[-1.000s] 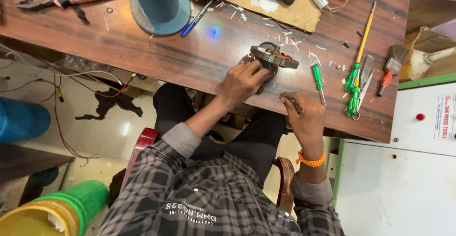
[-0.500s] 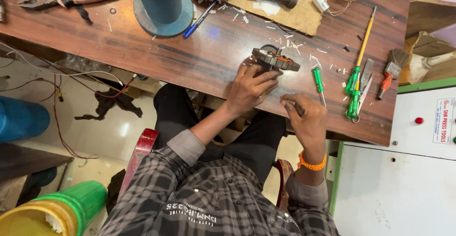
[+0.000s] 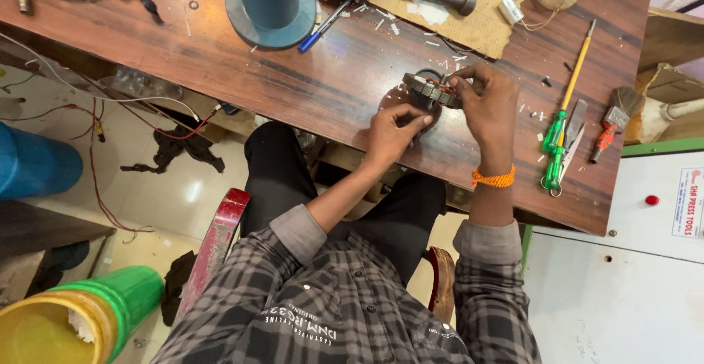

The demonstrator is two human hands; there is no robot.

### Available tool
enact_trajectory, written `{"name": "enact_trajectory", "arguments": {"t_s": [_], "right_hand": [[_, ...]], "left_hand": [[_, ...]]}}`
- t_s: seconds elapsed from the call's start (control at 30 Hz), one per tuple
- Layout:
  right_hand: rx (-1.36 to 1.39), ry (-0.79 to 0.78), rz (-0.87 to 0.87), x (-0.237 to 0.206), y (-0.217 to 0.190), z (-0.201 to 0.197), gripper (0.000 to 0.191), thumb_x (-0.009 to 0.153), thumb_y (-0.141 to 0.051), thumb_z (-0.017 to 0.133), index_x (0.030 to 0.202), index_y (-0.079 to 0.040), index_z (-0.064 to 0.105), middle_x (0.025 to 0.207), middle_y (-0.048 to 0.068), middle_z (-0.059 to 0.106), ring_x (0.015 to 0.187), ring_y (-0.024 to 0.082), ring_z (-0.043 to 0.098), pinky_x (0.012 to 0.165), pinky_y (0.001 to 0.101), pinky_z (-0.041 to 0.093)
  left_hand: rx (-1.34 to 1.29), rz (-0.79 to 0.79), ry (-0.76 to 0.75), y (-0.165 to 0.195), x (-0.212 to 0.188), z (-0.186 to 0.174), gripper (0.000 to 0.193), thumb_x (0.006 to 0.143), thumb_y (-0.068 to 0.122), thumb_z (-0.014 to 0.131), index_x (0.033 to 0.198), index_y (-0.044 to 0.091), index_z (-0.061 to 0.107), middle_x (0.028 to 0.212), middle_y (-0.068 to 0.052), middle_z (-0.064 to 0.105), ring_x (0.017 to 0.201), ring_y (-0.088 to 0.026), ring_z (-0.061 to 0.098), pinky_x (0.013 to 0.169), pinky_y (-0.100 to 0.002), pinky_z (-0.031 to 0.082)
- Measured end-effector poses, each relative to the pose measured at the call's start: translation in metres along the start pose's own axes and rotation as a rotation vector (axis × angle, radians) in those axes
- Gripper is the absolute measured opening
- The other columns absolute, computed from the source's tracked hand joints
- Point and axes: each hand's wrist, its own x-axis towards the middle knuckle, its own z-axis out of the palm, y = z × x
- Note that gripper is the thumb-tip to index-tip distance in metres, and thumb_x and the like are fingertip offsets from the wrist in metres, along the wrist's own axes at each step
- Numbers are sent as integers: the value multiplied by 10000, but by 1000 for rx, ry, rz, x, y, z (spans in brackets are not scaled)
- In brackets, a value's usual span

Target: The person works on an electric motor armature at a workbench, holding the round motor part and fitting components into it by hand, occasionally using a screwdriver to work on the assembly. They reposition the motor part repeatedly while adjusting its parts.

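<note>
Wood-grain counter (image 3: 220, 63) carries a small wound stator (image 3: 429, 91) near its front edge. Right hand (image 3: 488, 104), earlier resting lower at that edge, now pinches the stator's top; left hand (image 3: 390, 131) fingers pinch its underside (both hands now working it). Yellow-lined green bucket (image 3: 73, 320) holds white scrap.

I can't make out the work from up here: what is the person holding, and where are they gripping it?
A small ring-shaped motor core. The right hand pinches its far right edge; the left hand steadies its near rim.

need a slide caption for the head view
Both hands, left hand and right hand, hold a small motor core over a wooden bench.
</note>
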Motion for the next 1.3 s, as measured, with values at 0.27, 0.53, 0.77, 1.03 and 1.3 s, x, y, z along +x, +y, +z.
{"name": "enact_trajectory", "arguments": {"t_s": [0.27, 0.53, 0.77, 1.03, 1.3], "right_hand": [[-7, 68, 39, 28, 47, 2, 86, 903, -94, 797, 969, -39, 800, 599, -54, 524, 565, 40, 429, 516, 270, 335], [221, 79, 102, 8, 80, -16, 109, 945, -99, 802, 1011, -14, 784, 712, -86, 524, 642, 20, 426, 558, 243, 301], [504, 51, 179, -36, 45, -52, 91, 952, -77, 775, 1017, -19, 750, 814, -69, 665, 676, -1, 531, 545, 198, 377], [120, 17, 120, -67, 7, -37, 124, 930, -115, 804, 1032, -46, 790, 606, -79, 396, 557, 33, 312, 495, 265, 227], [250, -11, 136, -71, 9, -29, 111, 930, -102, 792, 1012, -28, 779, 619, -99, 374, 577, 19, 306, 516, 254, 231]], "left_hand": [[-18, 11, 129, 8, 15, 16, 120, 889, 144, 781, 885, 27, 753, 620, -23, 662, 495, -78, 560, 471, -277, 427], [688, 974, 191, 29, -8, -2, 481, 853, 177, 797, 1300, 203, 620, 1215, -32, 730, 1086, -269, 604, 960, -414, 442], [596, 809, -456, 42, 62, -21, 874, 851, 139, 839, 1585, 241, 375, 1265, 91, 730, 1071, -213, 596, 1040, -396, 418], [421, 767, -423, 24, 61, -20, 937, 836, 115, 853, 1597, 202, 314, 1196, 73, 724, 1087, -206, 589, 1069, -403, 403], [560, 704, -463, 34, 63, -18, 516, 810, 150, 853, 1297, 234, 705, 1273, 25, 690, 1051, -241, 569, 1012, -393, 465]]}}
